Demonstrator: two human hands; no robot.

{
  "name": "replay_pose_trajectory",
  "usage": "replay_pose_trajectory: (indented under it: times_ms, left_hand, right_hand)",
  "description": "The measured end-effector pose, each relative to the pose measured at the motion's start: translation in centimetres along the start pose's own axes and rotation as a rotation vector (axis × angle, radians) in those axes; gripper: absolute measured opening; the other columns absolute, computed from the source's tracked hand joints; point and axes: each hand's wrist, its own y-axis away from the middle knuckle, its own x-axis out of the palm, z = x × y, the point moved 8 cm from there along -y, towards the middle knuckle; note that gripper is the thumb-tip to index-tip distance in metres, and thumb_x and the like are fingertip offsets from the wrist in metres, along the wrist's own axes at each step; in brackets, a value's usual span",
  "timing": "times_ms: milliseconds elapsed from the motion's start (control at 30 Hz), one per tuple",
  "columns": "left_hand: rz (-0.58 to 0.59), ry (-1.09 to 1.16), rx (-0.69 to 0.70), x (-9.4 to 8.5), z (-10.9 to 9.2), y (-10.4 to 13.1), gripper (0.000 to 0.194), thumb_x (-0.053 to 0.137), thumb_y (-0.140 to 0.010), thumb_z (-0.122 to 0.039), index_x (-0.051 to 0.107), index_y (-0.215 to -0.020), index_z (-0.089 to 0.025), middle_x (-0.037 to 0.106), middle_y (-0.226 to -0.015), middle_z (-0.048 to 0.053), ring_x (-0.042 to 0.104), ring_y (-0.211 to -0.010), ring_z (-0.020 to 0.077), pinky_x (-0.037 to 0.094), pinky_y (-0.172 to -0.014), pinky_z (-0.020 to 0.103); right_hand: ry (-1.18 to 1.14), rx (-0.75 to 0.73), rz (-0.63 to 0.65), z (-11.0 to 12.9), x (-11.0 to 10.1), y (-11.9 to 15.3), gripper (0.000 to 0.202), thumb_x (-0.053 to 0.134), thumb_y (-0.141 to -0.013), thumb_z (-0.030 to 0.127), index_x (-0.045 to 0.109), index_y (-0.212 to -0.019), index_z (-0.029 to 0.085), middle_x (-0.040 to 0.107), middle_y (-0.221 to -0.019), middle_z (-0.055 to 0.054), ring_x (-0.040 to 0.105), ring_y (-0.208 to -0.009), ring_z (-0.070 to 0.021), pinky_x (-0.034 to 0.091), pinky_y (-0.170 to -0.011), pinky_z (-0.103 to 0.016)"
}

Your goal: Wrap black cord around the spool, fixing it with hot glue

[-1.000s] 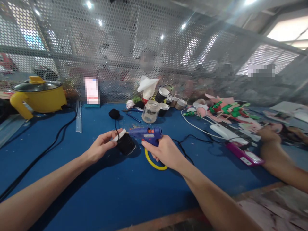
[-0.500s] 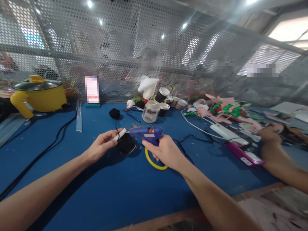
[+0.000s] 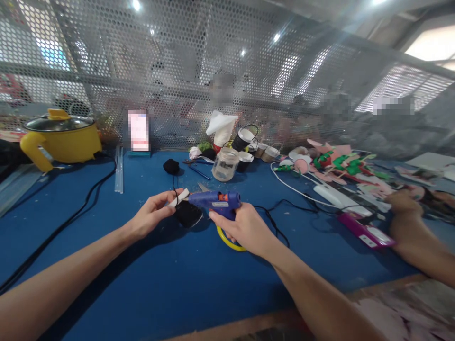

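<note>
My left hand (image 3: 156,211) pinches the white edge of a small paper cup (image 3: 189,215) wrapped in black yarn. From the cup a strand runs back to a ball of black yarn (image 3: 171,166). In my right hand (image 3: 249,226) is a blue hot glue gun (image 3: 215,201), my fingers closed around its handle. Its nozzle points left and meets the cup near the white edge; whether glue is coming out is too small to see. A yellow curved band (image 3: 229,240) shows below my right hand, partly hidden by it.
Behind the cup stand a clear jar (image 3: 225,166) and several small cups with handles (image 3: 245,137). Far left is a yellow electric pot (image 3: 64,142); glue sticks (image 3: 119,171) lie nearby. At right are a purple power strip (image 3: 366,232), paper flower pieces (image 3: 334,163) and another person's arm (image 3: 415,232).
The glue gun's nozzle has shifted slightly left along the cup's white edge. Both hands keep their holds. The whole view has shifted a little.
</note>
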Motion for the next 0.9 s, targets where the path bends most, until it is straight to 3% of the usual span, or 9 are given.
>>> replay_pose_trajectory:
  times_ms: [300,567,900]
  left_hand:
    - [-0.004,-0.004,0.0,0.0,-0.2,0.0,0.014,0.055,-0.068,-0.019,0.045,-0.058,-0.018,0.061,-0.099,0.006,0.032,-0.122,0.0247,0.02,-0.1,0.039]
    - [0.008,0.005,0.018,0.1,-0.2,-0.1,0.013,0.055,-0.068,-0.019,0.046,-0.058,-0.017,0.061,-0.095,0.007,0.033,-0.121,0.0263,0.021,-0.099,0.04]
    - [0.016,0.009,0.024,0.1,-0.1,-0.1,0.014,0.055,-0.068,-0.019,0.045,-0.058,-0.017,0.061,-0.093,0.007,0.032,-0.122,0.0273,0.021,-0.099,0.041]
  right_hand:
    - [-0.038,0.042,0.034,-0.2,0.3,0.1,0.023,0.049,-0.074,0.031,0.045,-0.056,0.018,0.044,-0.037,0.004,0.045,-0.033,-0.0097,0.038,-0.038,-0.021]
    - [-0.131,0.109,0.055,-1.7,0.1,-0.9,0.026,0.048,-0.074,0.032,0.043,-0.053,0.018,0.043,-0.036,0.005,0.043,-0.03,-0.0079,0.039,-0.037,-0.02]
    - [-0.137,0.075,0.046,-1.2,0.0,-0.7,0.027,0.049,-0.074,0.03,0.043,-0.051,0.018,0.043,-0.035,0.005,0.042,-0.03,-0.0071,0.039,-0.038,-0.02]
